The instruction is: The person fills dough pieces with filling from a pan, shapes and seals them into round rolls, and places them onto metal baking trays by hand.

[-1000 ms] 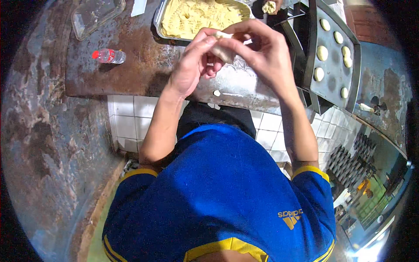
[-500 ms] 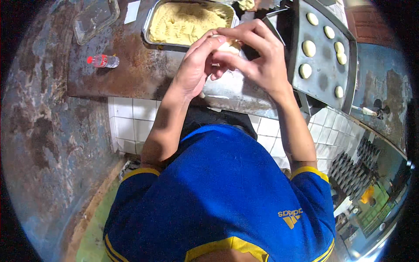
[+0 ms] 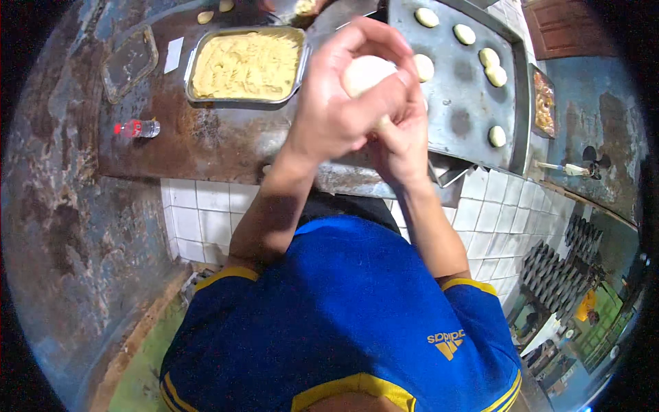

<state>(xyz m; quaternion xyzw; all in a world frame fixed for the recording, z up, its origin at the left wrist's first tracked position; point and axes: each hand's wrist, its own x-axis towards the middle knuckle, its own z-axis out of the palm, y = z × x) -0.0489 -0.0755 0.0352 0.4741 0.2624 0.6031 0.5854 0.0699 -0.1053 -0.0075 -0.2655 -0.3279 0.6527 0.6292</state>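
A smooth, pale dough ball [image 3: 368, 73] is held up between my two hands, over the right part of the table. My left hand [image 3: 324, 103] is curled around its near left side, thumb across the front. Against its right side and underside presses my right hand [image 3: 406, 134], with its fingers partly hidden behind the left hand. Just right of them, a large metal baking tray [image 3: 463, 147] carries several dough balls, such as one at its right edge [image 3: 497, 136]. To the left, a rectangular pan [image 3: 302, 72] contains yellow filling [image 3: 244, 63].
A small red-capped bottle [image 3: 137, 128] lies on the rusty metal table [image 3: 206, 141]. Behind it are an old shallow tray [image 3: 129, 65] and a white paper [image 3: 174, 55]. Two small dough pieces [image 3: 204, 17] rest at the far edge. A propeller-like tool [image 3: 573, 168] is at the right.
My hands have moved right and turned, closing around the dough, which now looks like a rounded ball. The view has shifted, bringing the far edge of the table into sight.
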